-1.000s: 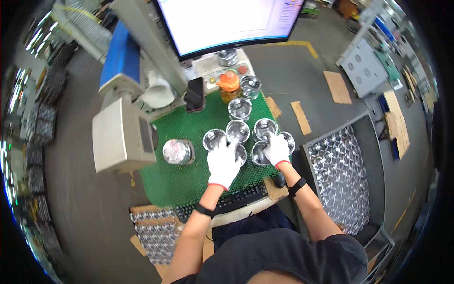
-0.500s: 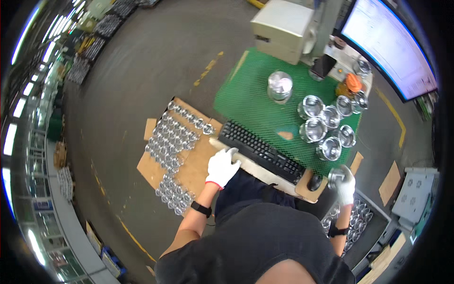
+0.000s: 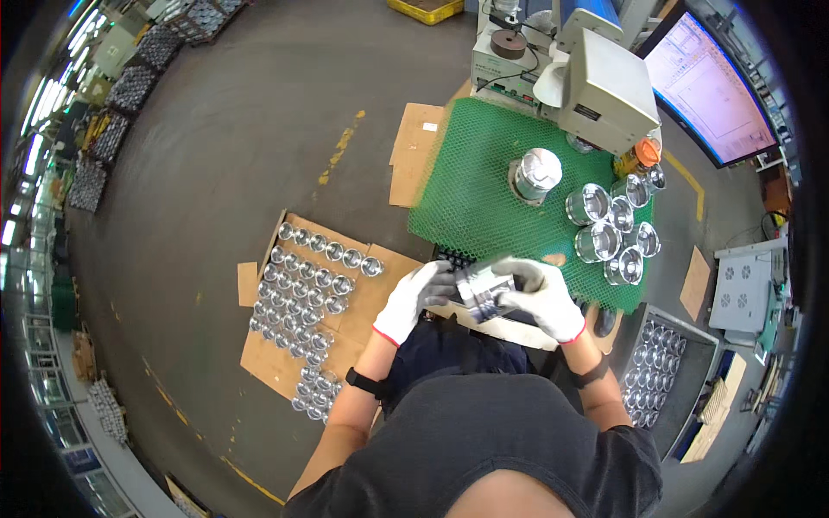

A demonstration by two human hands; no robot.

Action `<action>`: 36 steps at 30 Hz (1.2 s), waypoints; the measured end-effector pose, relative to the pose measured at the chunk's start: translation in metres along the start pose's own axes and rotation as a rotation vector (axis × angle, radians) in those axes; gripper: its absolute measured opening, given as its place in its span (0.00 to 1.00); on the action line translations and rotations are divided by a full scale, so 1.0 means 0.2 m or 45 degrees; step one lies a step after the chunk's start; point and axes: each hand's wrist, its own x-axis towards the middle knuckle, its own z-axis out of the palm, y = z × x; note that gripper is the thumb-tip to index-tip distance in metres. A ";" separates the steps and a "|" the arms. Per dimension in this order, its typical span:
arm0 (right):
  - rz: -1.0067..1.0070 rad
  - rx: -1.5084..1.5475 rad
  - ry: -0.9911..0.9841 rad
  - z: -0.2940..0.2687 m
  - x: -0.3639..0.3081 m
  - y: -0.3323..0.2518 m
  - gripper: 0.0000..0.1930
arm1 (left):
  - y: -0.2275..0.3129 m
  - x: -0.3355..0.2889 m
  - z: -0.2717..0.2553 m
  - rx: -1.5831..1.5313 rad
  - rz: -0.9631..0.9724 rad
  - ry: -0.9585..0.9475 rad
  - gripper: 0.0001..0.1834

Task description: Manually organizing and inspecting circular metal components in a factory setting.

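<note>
My right hand, in a white glove, is closed round a shiny metal piston in front of my body. The piston is tilted and blurred by motion, with grooves round its side. Just left of it, my gloved left hand has its fingers stretched toward the piston and holds nothing; whether the fingertips touch it I cannot tell. Beyond them, another piston stands on a small round base on the green mesh mat. Several more pistons are grouped at the mat's right side.
Rows of pistons lie on cardboard at the left. A grey bin of pistons stands at the right. Behind the mat are a cream-coloured machine head and a monitor. My hands partly cover a black keyboard.
My right hand has carried the piston from above the bin leftward to the middle. My left hand has turned toward it. The whole view has shifted, bringing more of the machine into sight.
</note>
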 end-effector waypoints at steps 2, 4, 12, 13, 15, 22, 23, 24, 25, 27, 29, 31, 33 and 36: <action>0.008 0.796 -0.028 0.14 0.10 -0.16 0.28 | 0.06 0.02 -0.05 -0.296 -0.010 -0.082 0.26; -0.023 0.858 0.007 0.24 0.20 -0.21 0.29 | 0.12 0.06 -0.09 -0.137 0.300 -0.330 0.25; 0.130 0.352 -0.114 0.13 0.28 -0.12 0.34 | 0.48 -0.01 0.19 -0.664 0.019 0.146 0.30; 0.293 0.505 -0.201 0.07 0.27 -0.12 0.38 | 0.46 0.00 0.21 -0.314 0.212 0.097 0.29; 0.297 0.920 -0.305 0.02 0.24 -0.03 0.40 | 0.30 0.04 0.21 0.532 0.512 0.274 0.24; 0.639 1.851 0.702 -0.02 0.02 0.53 0.23 | 0.26 0.39 0.58 2.218 1.016 -0.790 0.20; 0.695 1.813 0.826 -0.03 -0.01 0.54 0.22 | 0.29 0.50 0.60 2.180 0.854 -0.669 0.21; 0.750 1.775 0.956 -0.03 -0.06 0.56 0.21 | 0.31 0.62 0.63 2.136 0.692 -0.556 0.21; 0.739 1.659 1.090 -0.03 -0.13 0.62 0.21 | 0.32 0.74 0.66 2.234 0.953 -0.374 0.25; 0.760 1.559 1.115 -0.06 -0.26 0.67 0.21 | 0.36 1.00 0.78 2.343 1.136 -0.197 0.32; 0.857 1.464 1.084 -0.07 -0.30 0.64 0.24 | 0.23 1.30 0.77 2.245 1.026 -0.168 0.34; 0.863 1.354 0.982 -0.05 -0.19 0.56 0.26 | 0.08 1.63 0.52 1.980 1.013 -0.019 0.34; 0.834 1.248 0.963 -0.08 -0.18 0.64 0.33 | 0.10 1.65 0.58 2.030 0.981 -0.114 0.30; 0.455 0.802 0.967 -0.20 -0.09 0.77 0.36 | 0.31 1.49 0.77 1.735 0.637 0.003 0.32</action>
